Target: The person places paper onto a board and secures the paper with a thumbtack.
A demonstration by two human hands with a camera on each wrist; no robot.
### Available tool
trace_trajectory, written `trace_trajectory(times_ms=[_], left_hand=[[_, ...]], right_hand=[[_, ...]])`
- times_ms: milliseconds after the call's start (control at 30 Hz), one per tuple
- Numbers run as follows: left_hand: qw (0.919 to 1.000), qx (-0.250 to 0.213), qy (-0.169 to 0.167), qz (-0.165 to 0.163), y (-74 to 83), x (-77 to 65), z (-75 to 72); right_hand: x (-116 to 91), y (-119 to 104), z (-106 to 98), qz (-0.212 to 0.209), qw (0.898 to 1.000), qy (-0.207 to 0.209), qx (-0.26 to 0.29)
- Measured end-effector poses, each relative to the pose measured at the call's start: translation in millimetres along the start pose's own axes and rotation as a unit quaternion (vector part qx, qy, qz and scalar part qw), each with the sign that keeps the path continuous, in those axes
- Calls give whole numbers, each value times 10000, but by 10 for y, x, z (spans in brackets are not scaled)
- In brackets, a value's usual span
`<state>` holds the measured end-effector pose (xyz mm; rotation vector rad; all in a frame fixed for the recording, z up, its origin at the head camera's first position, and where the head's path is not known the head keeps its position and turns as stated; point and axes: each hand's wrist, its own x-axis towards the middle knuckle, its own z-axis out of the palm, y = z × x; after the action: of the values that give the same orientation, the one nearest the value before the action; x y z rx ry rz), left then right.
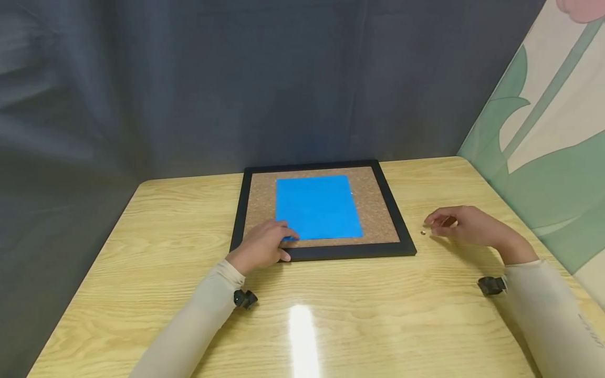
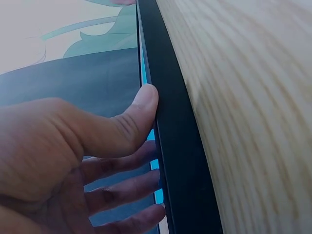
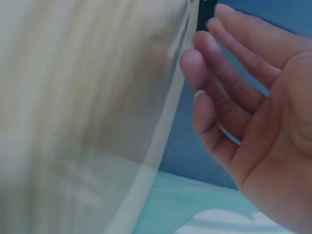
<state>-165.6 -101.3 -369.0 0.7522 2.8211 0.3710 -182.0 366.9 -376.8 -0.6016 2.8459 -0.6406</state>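
A blue sheet (image 1: 317, 207) lies on a cork board (image 1: 380, 210) with a black frame (image 1: 350, 252). My left hand (image 1: 264, 244) rests at the sheet's lower left corner, fingertips touching it. In the left wrist view, the left thumb (image 2: 141, 105) lies against the frame's edge and the fingers reach over onto the board, fairly straight. Right of the board, my right hand (image 1: 465, 228) hovers low with bent fingers beside a tiny shiny metal piece (image 1: 423, 232), perhaps a thumbtack. The right wrist view shows the right hand (image 3: 253, 102) loosely curved, nothing visible between its fingers.
The board lies on a light wooden table (image 1: 368, 310) near its back edge. A dark curtain (image 1: 293, 84) hangs behind, and a flower-patterned cloth (image 1: 562, 157) on the right. A tiny pale spot (image 1: 352, 193) shows by the sheet's right edge.
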Motion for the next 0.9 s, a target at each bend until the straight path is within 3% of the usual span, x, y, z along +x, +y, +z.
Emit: trace_trajectory(times_ms=[233,667,900], left_hand=[[9993,-99,266,238,-23,-17,37],[9994,-95,293,166,-26,-23,19],[9994,-118,294,158,-17,-31,12]], right_hand=[[122,-136,43,33,9997,-178,-161],[157,-136,97,-88,9983,-60,-567],[171,-155,101,41,9980,-218,-591]])
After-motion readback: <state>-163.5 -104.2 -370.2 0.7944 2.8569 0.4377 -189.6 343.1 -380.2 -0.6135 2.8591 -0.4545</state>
